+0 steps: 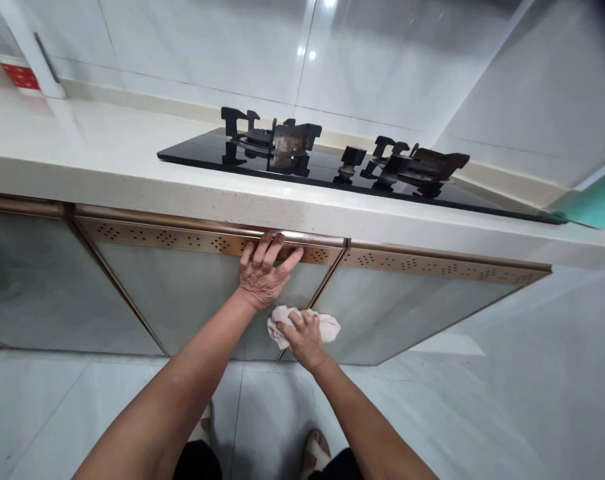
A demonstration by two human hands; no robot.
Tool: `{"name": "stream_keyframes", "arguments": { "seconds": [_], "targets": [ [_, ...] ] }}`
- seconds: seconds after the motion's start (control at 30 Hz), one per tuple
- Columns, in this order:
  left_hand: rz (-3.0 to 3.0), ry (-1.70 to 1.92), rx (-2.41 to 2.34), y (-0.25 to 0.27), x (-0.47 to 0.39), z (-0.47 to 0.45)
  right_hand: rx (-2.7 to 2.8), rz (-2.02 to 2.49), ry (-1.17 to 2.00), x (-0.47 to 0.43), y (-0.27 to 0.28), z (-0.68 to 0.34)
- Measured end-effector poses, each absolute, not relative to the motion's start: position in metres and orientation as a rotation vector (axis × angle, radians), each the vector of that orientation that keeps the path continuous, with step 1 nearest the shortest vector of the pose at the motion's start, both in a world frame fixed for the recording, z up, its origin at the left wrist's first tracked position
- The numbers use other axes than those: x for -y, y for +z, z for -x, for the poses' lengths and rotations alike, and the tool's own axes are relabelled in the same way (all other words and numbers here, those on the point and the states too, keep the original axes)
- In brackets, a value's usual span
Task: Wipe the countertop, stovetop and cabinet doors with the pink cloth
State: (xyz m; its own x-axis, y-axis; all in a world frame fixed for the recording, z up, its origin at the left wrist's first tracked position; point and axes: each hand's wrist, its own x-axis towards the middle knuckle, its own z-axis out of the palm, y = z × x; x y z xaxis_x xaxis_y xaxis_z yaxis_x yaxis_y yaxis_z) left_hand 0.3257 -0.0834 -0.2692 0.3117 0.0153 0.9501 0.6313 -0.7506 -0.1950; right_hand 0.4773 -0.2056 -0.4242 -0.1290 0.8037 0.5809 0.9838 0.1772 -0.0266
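A crumpled white cloth [329, 327] lies under my right hand [305, 337], whose fingers are closed on it. The cloth rests against the cabinet fronts, across the seam between two doors. Higher up and to the left, my left hand [265, 273] is spread against the copper-coloured perforated trim [207, 241] at the top of the middle cabinet door [182, 287]. Its fingertips touch the metal strip and it holds nothing. To the right is another greyish glass cabinet door [412, 307] with the same metal edging.
Above the doors, a pale countertop [107, 137] carries a black gas stove [302, 170] with two burners. A red and white object [20, 75] stands at the far left, and a teal object [600, 200] at the right edge. My sandalled feet stand on the tiled floor [262, 400].
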Motion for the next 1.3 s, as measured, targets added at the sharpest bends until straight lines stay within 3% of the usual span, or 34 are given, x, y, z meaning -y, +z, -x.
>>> {"name": "stream_keyframes", "arguments": {
  "seconds": [0.1, 0.27, 0.5, 0.67, 0.97, 1.1, 1.3],
  "targets": [
    [2.080, -1.431, 0.584, -0.270, 0.083, -0.326, 2.311, 1.863, -0.109, 0.223, -0.460, -0.485],
    [2.015, -1.502, 0.528, -0.267, 0.083, -0.324, 2.311, 1.880, -0.075, 0.230, -0.443, -0.477],
    [2.046, -1.554, 0.521, -0.258, 0.091, -0.319, 1.659, 1.428, -0.672, 0.237, -0.294, -0.461],
    [2.046, -1.567, 0.548, -0.249, 0.094, -0.312, 1.697, 1.387, -0.935, 0.207, -0.216, -0.458],
    [2.019, -1.495, 0.528, -0.243, 0.089, -0.304, 1.994, 1.266, -0.936, 0.207, -0.221, -0.551],
    [1.963, -1.561, 0.519, -0.246, 0.084, -0.311, 1.696, 1.423, -0.973, 0.244, -0.233, -0.634],
    [1.845, -1.585, 0.499, -0.245, 0.078, -0.319, 0.790, 1.764, -0.674, 0.322, -0.223, -0.767]
  ]
}}
